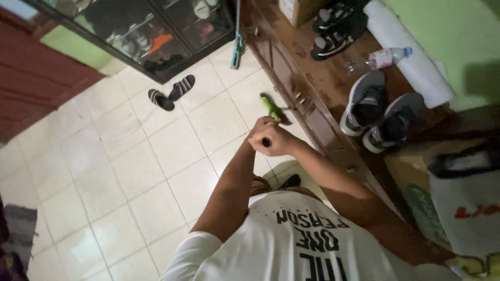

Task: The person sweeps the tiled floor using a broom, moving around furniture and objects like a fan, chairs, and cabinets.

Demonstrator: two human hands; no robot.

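Both hands (271, 138) round green-black handle (272, 110).

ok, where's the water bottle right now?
Head view, upper right: the bottle lies on its side on the wooden counter, between the black shoes and grey sneakers.

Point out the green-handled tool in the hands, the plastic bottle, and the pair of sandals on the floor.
green-handled tool (270, 107): head view, on the green handle above the hands.
plastic bottle (383, 58): head view, on its label, mid-body.
pair of sandals (172, 92): head view, between the two striped straps.
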